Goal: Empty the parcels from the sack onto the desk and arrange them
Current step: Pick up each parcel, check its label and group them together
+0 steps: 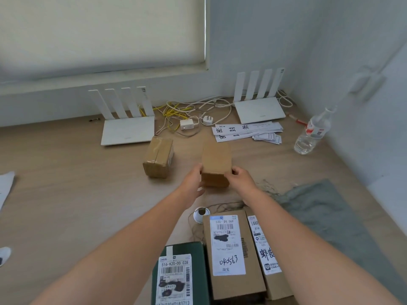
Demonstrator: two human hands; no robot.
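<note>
Both my hands hold a plain brown cardboard parcel [216,160] at mid-desk: my left hand [192,181] grips its near left side and my right hand [242,179] its near right side. To its left a taped brown parcel [158,156] rests on the wooden desk [77,194]. Close to me lie a dark green parcel [182,271] with a label, a long brown parcel [233,254] with a label, and another labelled brown parcel [267,256] beside it. The grey-green sack [326,216] lies flat on the desk at the right.
Two white routers [127,130] [259,110] stand at the back by the wall, with tangled cables and plugs [187,117] between them. Paper strips [246,130] and a clear water bottle [312,133] lie at the back right. A round cable hole [200,213] is near the parcels.
</note>
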